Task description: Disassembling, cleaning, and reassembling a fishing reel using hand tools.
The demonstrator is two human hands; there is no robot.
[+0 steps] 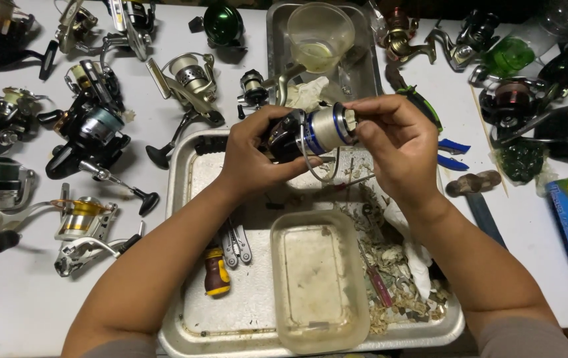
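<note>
I hold a fishing reel (310, 132) with a black body and a blue-and-silver spool above a metal tray (194, 159). My left hand (251, 156) grips the reel's black body from the left. My right hand (396, 142) pinches the front end of the spool with its fingertips. The reel's wire bail hangs down between my hands.
In the tray lie a cloudy plastic box (317, 278), a yellow-handled screwdriver (217, 272), pliers (234, 242) and debris. Several other reels (91, 126) cover the white table at left and back. A second tray with a plastic cup (319, 33) stands behind. A hammer (476, 189) lies right.
</note>
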